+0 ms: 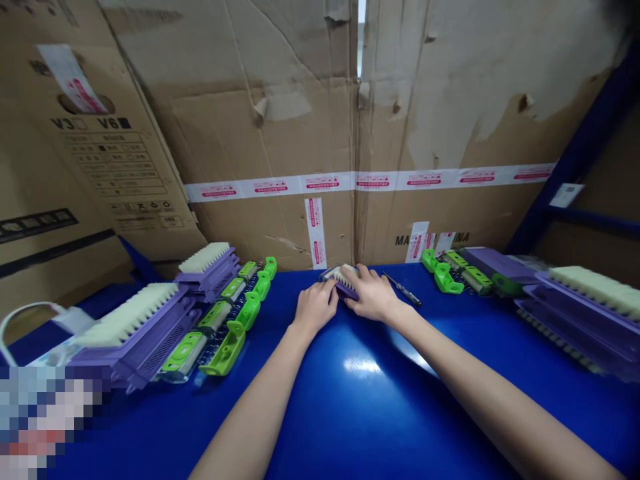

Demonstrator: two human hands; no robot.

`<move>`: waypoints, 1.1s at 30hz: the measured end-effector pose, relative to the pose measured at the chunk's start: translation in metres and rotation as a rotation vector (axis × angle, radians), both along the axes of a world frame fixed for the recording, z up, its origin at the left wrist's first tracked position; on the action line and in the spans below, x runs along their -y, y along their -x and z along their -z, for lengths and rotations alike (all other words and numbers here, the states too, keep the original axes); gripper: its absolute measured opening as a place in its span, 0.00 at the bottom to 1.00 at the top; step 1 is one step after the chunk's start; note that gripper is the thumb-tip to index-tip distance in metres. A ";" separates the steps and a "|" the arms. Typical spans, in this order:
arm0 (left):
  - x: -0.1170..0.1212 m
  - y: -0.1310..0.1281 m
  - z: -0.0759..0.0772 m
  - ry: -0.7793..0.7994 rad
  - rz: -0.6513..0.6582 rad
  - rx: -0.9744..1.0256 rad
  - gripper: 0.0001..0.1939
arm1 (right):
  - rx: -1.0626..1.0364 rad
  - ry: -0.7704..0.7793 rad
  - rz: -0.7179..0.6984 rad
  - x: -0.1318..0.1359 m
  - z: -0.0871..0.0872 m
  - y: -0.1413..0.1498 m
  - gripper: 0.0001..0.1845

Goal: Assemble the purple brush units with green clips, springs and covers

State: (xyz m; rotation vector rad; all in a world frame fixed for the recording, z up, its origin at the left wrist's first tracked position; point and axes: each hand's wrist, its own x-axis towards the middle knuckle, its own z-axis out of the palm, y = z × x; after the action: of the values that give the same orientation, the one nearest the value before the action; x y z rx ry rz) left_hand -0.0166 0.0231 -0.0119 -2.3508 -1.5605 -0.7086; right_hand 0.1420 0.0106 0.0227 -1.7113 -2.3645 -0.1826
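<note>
Near edge first: glossy blue tabletop (325,413), bare in front, so a plastic part would probably skate on it. Left side, cream-bristled brush units in purple housings (150,350), with green-topped modules (214,317) and loose green brackets (249,312) lined up beside them. More purple-housed brush units (583,303) on the right. Further in, near the table's back edge, sits the purple brush piece (344,275), cream bristles up, mostly covered by both hands. Left hand (316,310) closes narrow on its left end; right hand (374,295) lies over the right end, fingers across the top, thumb on the near side. Can't tell how hard either squeezes. My read: light part, stiff plastic body, springy bristles that give under a fingertip, thin edges that might crack if pried. Best hold is the purple side walls at each end; pressing on bristles would let it rock. Slim screwdriver (411,295) lies just right of the right hand, touching neither hand. Taped cardboard (265,147) walls off the back.
</note>
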 end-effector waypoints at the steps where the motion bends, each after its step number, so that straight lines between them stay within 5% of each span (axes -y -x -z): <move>1: 0.000 0.000 0.000 -0.003 0.001 -0.002 0.14 | 0.010 0.006 0.013 0.000 0.000 -0.001 0.37; 9: 0.001 -0.002 0.000 -0.140 -0.015 0.123 0.15 | -0.019 0.007 0.032 0.001 -0.005 -0.013 0.36; 14: -0.002 -0.002 0.000 -0.203 -0.074 0.188 0.16 | -0.109 -0.063 0.087 -0.003 -0.033 -0.039 0.38; 23: -0.002 -0.006 -0.006 0.260 -0.192 -0.152 0.20 | 0.020 -0.101 0.338 -0.019 -0.098 -0.133 0.41; 33: -0.004 -0.006 -0.008 0.350 -0.179 -0.195 0.22 | -0.014 0.021 0.725 -0.022 -0.113 -0.217 0.41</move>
State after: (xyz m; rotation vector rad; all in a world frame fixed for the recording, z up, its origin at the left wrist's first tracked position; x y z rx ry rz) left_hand -0.0102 0.0271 -0.0043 -2.3787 -1.8980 -0.1698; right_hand 0.3594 0.0326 0.1359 -2.4852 -1.6320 -0.2512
